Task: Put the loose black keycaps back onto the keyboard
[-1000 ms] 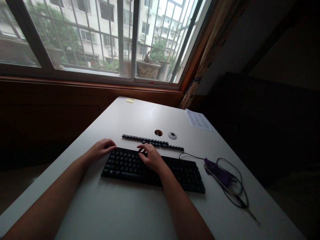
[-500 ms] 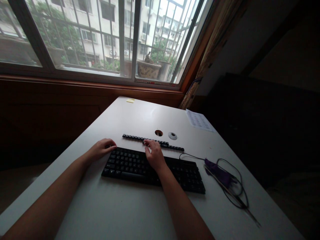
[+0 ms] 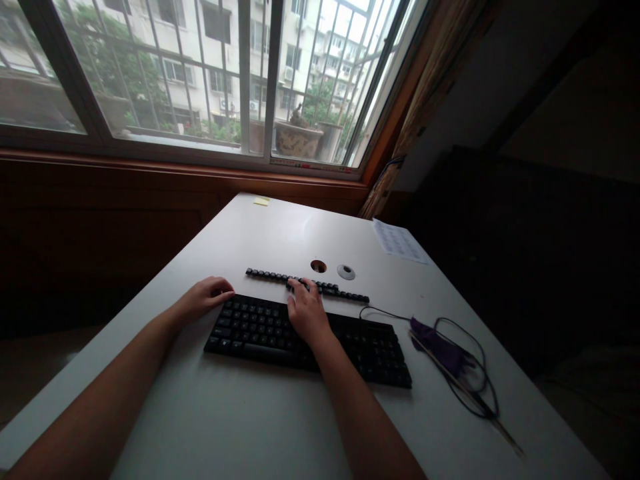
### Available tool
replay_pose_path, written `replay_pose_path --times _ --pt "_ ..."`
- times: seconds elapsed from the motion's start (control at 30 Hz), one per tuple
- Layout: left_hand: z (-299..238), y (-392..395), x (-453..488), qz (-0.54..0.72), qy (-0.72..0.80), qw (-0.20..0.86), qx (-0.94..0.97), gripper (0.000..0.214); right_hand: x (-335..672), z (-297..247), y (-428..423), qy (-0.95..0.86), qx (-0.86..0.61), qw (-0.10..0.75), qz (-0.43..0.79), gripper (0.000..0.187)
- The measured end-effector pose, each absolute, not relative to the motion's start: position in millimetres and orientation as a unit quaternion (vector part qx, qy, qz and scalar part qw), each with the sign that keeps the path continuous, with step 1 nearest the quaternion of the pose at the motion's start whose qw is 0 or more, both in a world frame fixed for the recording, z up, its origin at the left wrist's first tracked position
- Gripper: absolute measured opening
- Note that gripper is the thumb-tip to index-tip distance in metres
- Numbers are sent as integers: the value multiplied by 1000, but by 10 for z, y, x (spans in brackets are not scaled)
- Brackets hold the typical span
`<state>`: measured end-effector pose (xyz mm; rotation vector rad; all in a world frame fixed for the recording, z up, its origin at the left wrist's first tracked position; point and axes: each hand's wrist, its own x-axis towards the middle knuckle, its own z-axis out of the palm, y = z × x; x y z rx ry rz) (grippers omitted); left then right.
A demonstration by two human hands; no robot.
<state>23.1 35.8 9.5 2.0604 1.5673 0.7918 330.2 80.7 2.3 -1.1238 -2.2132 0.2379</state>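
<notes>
A black keyboard (image 3: 270,333) lies at a slant on the white desk. My left hand (image 3: 203,297) is at its far left corner, with curled fingers and the thumb and fingertips closed against the edge. My right hand (image 3: 307,313) reaches across the middle of the keyboard, its fingers apart. Those fingertips are over a line of loose black keycaps (image 3: 267,274) behind the keyboard and seem to touch some of them. A shorter second line of keycaps is partly hidden by the right fingers. Keys under my right hand and forearm are also hidden.
To the right lie a purple cloth (image 3: 440,347), a looped black cable (image 3: 483,353) and a thin stick-like tool (image 3: 505,437). Behind the keycaps are a round desk hole (image 3: 319,266) and its grey cover (image 3: 346,272). Printed paper (image 3: 400,241) lies at the far right edge.
My right hand has shifted slightly, its fingers now flatter and more spread over the loose keycaps. My left hand stays at the keyboard corner.
</notes>
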Motion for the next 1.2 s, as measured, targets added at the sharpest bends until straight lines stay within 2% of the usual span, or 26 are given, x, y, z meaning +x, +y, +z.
replay_pose_path --times 0.33,0.57,1.2 --pt "65 368 209 285 565 213 745 35 3310 150 778 -855 -382 323 141 44" --pt "70 367 217 286 566 217 742 35 3297 161 763 -874 -382 282 102 35" --pt "64 365 211 287 562 213 746 33 3301 185 756 -873 -396 271 90 16"
